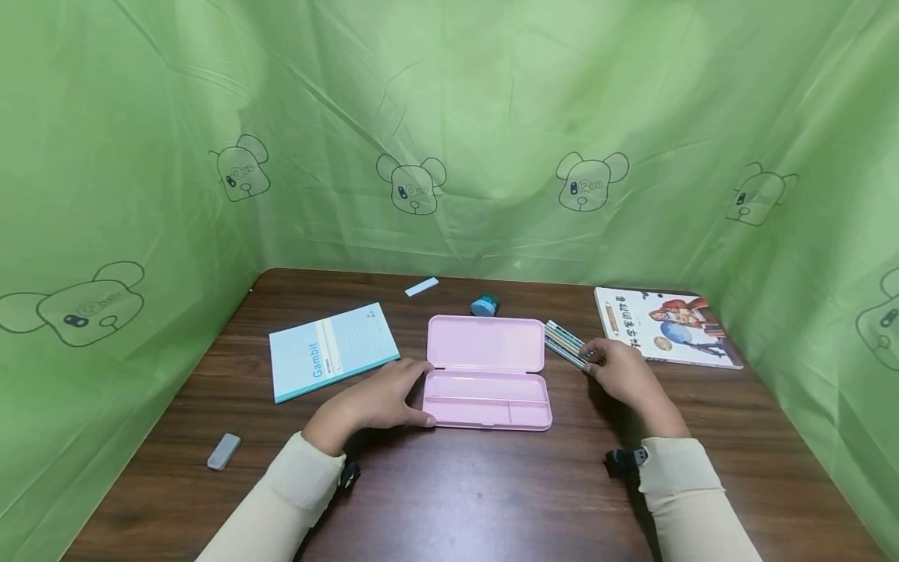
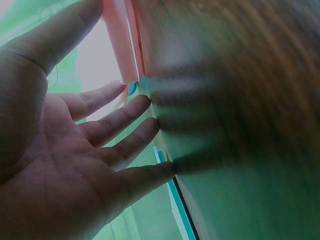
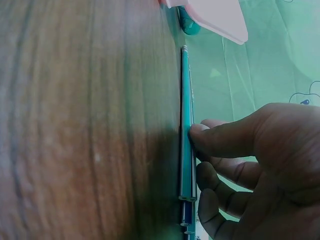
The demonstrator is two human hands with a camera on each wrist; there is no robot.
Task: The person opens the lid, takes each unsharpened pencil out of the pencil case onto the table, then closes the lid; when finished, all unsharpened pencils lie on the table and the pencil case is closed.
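Note:
A pink pencil case (image 1: 486, 343) lies with its lid folded back, showing a divided tray. My left hand (image 1: 379, 396) is at its left end, thumb by the near corner and index finger by the hinge. In the left wrist view the fingers (image 2: 115, 120) are spread and fairly straight beside the case (image 2: 122, 45). Right of the case, several pencils (image 1: 564, 341) lie side by side in a slanted bundle on the table. My right hand (image 1: 621, 375) pinches their near end. In the right wrist view its thumb (image 3: 220, 137) presses the teal pencils (image 3: 186, 120), other fingers curled beyond.
A light blue notebook (image 1: 333, 351) lies at the left, a grey eraser-like block (image 1: 224, 452) nearer the front. At the back are a white strip (image 1: 421, 286) and a small teal round object (image 1: 485, 304). A picture book (image 1: 667, 328) lies at the right. Green curtain (image 1: 492, 226) surrounds the table.

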